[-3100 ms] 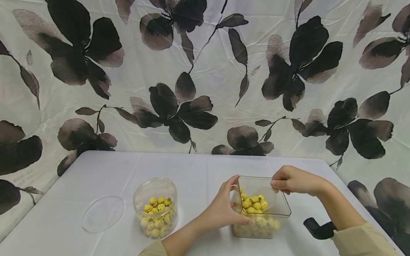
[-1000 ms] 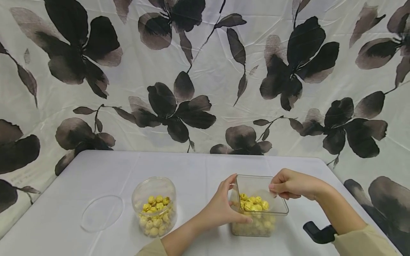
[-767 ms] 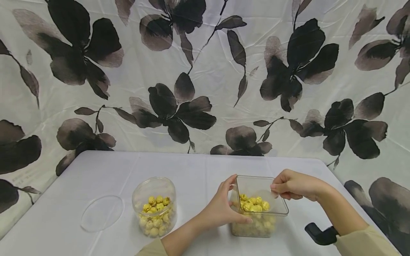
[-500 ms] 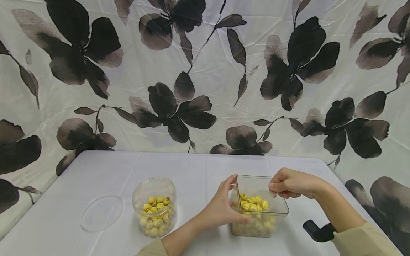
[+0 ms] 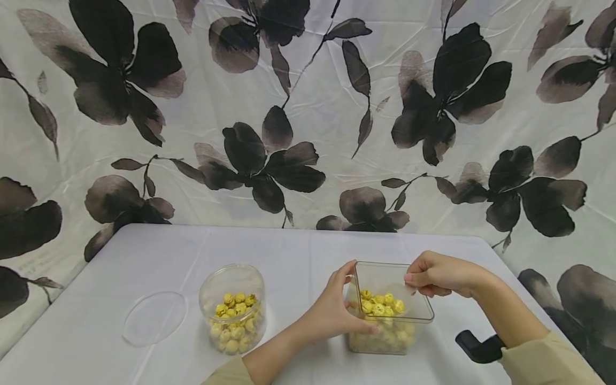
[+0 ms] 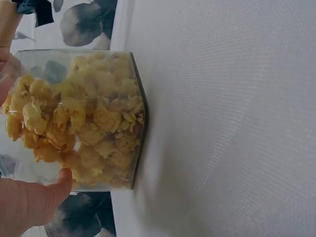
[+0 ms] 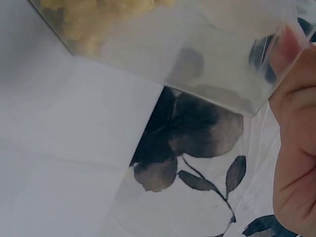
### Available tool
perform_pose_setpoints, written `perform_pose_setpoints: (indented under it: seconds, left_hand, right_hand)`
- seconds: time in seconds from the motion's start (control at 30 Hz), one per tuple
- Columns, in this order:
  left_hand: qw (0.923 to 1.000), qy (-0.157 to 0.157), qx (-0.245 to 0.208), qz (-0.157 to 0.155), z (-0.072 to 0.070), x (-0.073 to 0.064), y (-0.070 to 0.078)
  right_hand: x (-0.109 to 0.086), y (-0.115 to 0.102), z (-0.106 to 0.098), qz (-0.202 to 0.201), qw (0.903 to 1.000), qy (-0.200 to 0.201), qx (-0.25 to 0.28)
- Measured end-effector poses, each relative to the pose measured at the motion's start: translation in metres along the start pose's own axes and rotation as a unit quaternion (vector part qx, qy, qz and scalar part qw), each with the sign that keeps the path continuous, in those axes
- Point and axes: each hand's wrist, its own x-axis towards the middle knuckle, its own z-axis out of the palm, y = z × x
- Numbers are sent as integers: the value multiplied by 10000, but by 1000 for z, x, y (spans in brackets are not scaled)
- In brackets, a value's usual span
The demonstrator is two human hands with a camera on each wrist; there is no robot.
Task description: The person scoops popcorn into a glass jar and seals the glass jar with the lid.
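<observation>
A clear square plastic container (image 5: 418, 313) holds yellow popcorn (image 5: 380, 305) on the table's right half. My left hand (image 5: 332, 315) grips its left side, thumb on the front wall and fingers round the back. In the left wrist view, that thumb presses the wall beside the popcorn (image 6: 94, 118). My right hand (image 5: 440, 275) is at the container's right rim, thumb and fingers pinched together on a pale, translucent, rounded piece (image 5: 403, 294) that reaches inside. Its exact kind is hard to tell. In the right wrist view, the fingertips show blurred through the container wall (image 7: 212, 84).
A clear round tub (image 5: 212, 299) with popcorn stands left of my left forearm. Farther left, a clear round lid (image 5: 155, 319) lies flat on the white table (image 5: 289, 256). A black curved piece (image 5: 478, 347) juts from my right wrist. Floral cloth (image 5: 308, 107) hangs behind.
Since about three seconds ago, the popcorn in the square container lies lower at the back left. My right hand has shifted only slightly. My left hand keeps its hold.
</observation>
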Motion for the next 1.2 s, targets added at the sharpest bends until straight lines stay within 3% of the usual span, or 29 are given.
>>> perform_pose_setpoints:
  seconds: [0.4,0.63,0.93,1.2]
  left_hand:
    - [9999,-6,-67,109,-1,0,-2]
    - [9999,-80,-94,46,0,-1,-3]
    - [9999,-119,-93,64,-1,0,-2]
    - [9998,-100,-102,111,-1,0,-2]
  right_hand:
    - [1,2,5,28,9999,24,99]
    - [-3,7,8,26,9975,-19,701]
    - [-6,10,4,90,9961,76,874]
    - [-11,19,0,62,9902,-160,1385]
